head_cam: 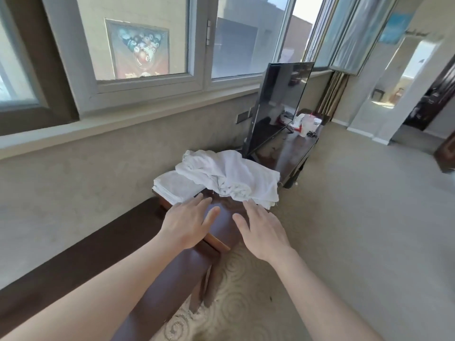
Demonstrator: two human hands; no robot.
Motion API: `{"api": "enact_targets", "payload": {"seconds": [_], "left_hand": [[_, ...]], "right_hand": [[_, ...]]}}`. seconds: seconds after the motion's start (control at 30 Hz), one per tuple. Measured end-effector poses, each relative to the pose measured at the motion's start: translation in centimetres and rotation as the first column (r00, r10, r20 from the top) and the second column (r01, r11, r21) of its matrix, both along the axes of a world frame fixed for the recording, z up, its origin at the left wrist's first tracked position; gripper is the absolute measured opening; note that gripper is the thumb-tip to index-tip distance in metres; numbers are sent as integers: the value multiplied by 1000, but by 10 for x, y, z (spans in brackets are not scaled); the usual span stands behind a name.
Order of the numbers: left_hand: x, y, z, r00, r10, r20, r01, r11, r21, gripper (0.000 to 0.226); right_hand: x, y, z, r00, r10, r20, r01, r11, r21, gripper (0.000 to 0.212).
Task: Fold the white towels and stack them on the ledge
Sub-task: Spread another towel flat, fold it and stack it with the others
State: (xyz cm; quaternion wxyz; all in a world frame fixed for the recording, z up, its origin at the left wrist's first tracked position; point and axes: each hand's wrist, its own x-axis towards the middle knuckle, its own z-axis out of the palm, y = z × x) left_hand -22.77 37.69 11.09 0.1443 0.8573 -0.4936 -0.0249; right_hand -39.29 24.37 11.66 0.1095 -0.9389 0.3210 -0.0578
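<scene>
Looking down from the head camera, I see both bare hands stretched out over a dark wooden ledge (222,212) that runs away from me below the window wall; starting at the left, a neat stack of folded white towels (172,187) sits on the ledge's far left part, flat and squared, its long edges running from near left toward far right; lying partly over that stack and spreading to the right is a loose white towel (231,177), crumpled and bunched, its long axis running roughly from far left to near right, with a twisted roll of cloth at its near middle and its right edge hanging at the ledge's corner; the left hand (188,225) hovers palm down just in front of the folded stack, fingers straight and slightly spread, holding nothing, its fingertips close to the stack's near corner, though I cannot tell whether they touch it; the right hand (262,228) is likewise flat and spread, gripping nothing, its fingertips reaching the near hem of the loose towel; contact there I cannot confirm; beyond the towels, farther right, a dark flat television (278,107) stands upright on a glossy dark cabinet (290,153); at the far end of that cabinet sits a small cluster of white and red items (306,124), too small to identify; patterned beige carpet (344,217) covers the floor on the right.
</scene>
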Motion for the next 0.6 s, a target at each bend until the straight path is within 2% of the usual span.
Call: {"api": "enact_targets", "payload": {"seconds": [0.13, 0.3, 0.6], "left_hand": [[29, -81, -20, 999, -44, -31, 44, 999, -9, 62], [68, -159, -44, 996, -71, -54, 75, 994, 80, 61], [125, -263, -76, 997, -20, -78, 29, 992, 127, 66]], "right_hand": [[9, -72, -10, 995, -73, -65, 75, 997, 21, 69], [31, -146, -22, 977, -172, -125, 180, 982, 59, 66], [97, -260, -62, 978, -121, -170, 152, 971, 187, 70]]}}
